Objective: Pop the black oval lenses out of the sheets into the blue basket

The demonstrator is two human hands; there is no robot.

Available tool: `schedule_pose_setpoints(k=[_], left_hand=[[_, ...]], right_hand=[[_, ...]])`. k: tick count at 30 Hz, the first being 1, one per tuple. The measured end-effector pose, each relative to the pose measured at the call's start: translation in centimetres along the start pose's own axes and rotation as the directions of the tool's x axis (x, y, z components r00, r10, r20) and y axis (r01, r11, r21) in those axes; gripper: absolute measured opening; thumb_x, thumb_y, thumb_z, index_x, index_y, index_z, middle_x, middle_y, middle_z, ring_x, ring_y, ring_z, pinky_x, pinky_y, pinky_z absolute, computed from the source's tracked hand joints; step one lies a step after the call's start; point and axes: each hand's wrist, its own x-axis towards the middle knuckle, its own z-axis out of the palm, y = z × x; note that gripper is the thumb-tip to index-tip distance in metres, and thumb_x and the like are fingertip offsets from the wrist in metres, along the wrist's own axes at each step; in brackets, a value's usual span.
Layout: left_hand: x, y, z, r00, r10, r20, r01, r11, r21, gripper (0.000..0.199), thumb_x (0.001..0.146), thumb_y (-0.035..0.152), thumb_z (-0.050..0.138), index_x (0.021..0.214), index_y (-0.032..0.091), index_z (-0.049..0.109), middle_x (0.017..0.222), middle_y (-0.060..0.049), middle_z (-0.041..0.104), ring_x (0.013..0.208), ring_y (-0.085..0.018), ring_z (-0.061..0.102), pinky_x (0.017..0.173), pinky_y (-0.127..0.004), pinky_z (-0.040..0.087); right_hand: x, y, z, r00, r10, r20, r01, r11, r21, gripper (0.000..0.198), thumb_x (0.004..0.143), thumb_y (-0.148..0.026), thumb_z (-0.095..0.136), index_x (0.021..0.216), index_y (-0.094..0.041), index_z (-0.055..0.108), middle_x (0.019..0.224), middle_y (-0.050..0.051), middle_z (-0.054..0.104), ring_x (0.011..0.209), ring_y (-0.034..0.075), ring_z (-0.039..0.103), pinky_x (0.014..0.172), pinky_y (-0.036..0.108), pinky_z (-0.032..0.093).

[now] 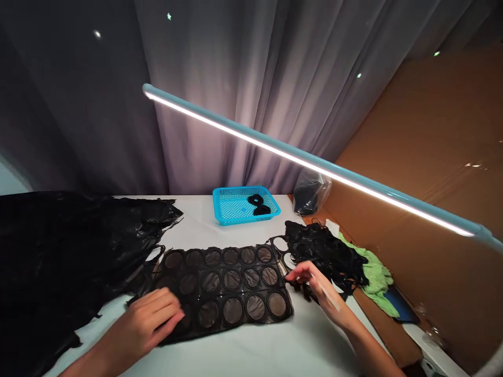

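A thin black sheet (pixel 244 288) lies on the white table, with rows of round rings moulded in it and a dull film inside each ring. My left hand (pixel 155 317) is over its near left corner, fingers curled and together; what lies under them is hidden. At the sheet's right edge is my right hand (pixel 314 285), with bent fingers and the fingertips close to the edge. A thin, pale, stick-like thing (pixel 328 294) runs along this hand towards the wrist. Whether the fingertips also grip the edge is unclear.
A large heap of black sheets (pixel 70 262) covers the left side. Black scraps (pixel 322 251) are piled at right beside a green cloth (pixel 377 277). Behind stands a blue basket (pixel 231 215) holding black rings (pixel 261 210). A lamp bar (pixel 275 147) crosses above the table (pixel 220 351).
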Motion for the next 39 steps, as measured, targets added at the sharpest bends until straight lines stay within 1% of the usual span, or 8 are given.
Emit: schedule_pose_setpoints(k=[3,6,11,17,29,33,36,39], left_hand=[[6.3,1.8,3.6,0.998,0.052,0.032,-0.051,0.998,-0.037,0.023,0.095,0.016,0.050,0.112,0.021,0.064,0.118,-0.007,0.065,0.106,-0.020,0.063,0.090,-0.032,0.052],[11.2,3.3,7.7,0.987,0.113,0.113,-0.111,0.993,-0.025,0.036,0.088,0.017,0.063,0.124,0.022,0.061,0.142,-0.012,0.050,0.130,-0.028,0.048,0.105,-0.043,0.043],[13.0,3.9,11.5,0.975,0.160,0.153,-0.154,0.987,-0.050,0.053,0.085,0.021,0.069,0.135,0.026,0.053,0.154,-0.012,0.035,0.142,-0.034,0.029,0.113,-0.053,0.029],[12.2,3.5,11.8,0.975,0.153,0.161,-0.144,0.987,-0.072,0.055,0.089,0.022,0.063,0.140,0.031,0.047,0.159,-0.008,0.024,0.144,-0.034,0.021,0.113,-0.055,0.027],[12.3,3.2,12.6,0.976,0.168,0.142,-0.156,0.984,-0.089,0.053,0.091,0.023,0.060,0.141,0.034,0.046,0.161,-0.004,0.015,0.145,-0.034,0.016,0.114,-0.055,0.025],[12.3,3.2,12.6,0.975,0.170,0.139,-0.160,0.984,-0.082,0.053,0.092,0.023,0.059,0.142,0.033,0.045,0.161,-0.004,0.015,0.145,-0.034,0.017,0.114,-0.054,0.025],[12.4,3.4,12.5,0.976,0.172,0.137,-0.163,0.984,-0.070,0.055,0.091,0.022,0.060,0.143,0.033,0.044,0.162,-0.004,0.011,0.145,-0.035,0.016,0.114,-0.055,0.026],[12.5,3.5,12.4,0.977,0.157,0.141,-0.149,0.987,-0.066,0.061,0.089,0.020,0.062,0.144,0.035,0.042,0.163,-0.004,0.003,0.145,-0.038,0.014,0.113,-0.057,0.027]], right_hand=[[2.4,-0.4,0.5,0.993,0.056,-0.101,-0.055,0.998,0.005,0.056,0.096,-0.065,0.025,0.113,-0.023,0.058,0.075,0.002,0.059,0.070,0.018,0.056,0.069,0.032,0.044],[4.7,-0.1,1.7,0.991,0.107,-0.083,-0.112,0.992,-0.059,0.051,0.095,-0.060,0.033,0.101,-0.021,0.066,0.070,0.001,0.056,0.064,0.016,0.053,0.061,0.028,0.042],[5.8,1.2,3.3,0.985,0.171,0.029,-0.171,0.985,0.016,0.024,0.085,-0.044,0.061,0.090,-0.021,0.057,0.071,-0.001,0.065,0.062,0.015,0.059,0.058,0.025,0.044],[4.9,1.7,2.9,0.991,0.114,0.066,-0.101,0.979,-0.174,0.018,0.081,-0.030,0.066,0.070,-0.018,0.057,0.077,0.001,0.067,0.069,0.014,0.057,0.061,0.024,0.041],[5.1,0.9,2.0,0.977,0.155,0.144,-0.134,0.980,-0.145,0.014,0.081,-0.027,0.062,0.071,-0.018,0.059,0.086,0.004,0.068,0.077,0.016,0.059,0.065,0.025,0.044],[5.2,0.6,2.0,0.976,0.129,0.176,-0.085,0.968,-0.238,0.012,0.082,-0.022,0.061,0.071,-0.019,0.057,0.084,0.003,0.067,0.073,0.015,0.058,0.063,0.024,0.043],[4.6,0.4,3.3,0.973,0.018,0.231,0.093,0.884,-0.458,0.006,0.085,-0.016,0.058,0.079,-0.020,0.058,0.088,0.004,0.065,0.077,0.017,0.057,0.067,0.026,0.043],[4.0,0.4,4.3,0.940,-0.074,0.334,0.297,0.662,-0.689,0.007,0.087,-0.014,0.054,0.084,-0.019,0.057,0.089,0.007,0.064,0.082,0.021,0.056,0.074,0.031,0.042]])
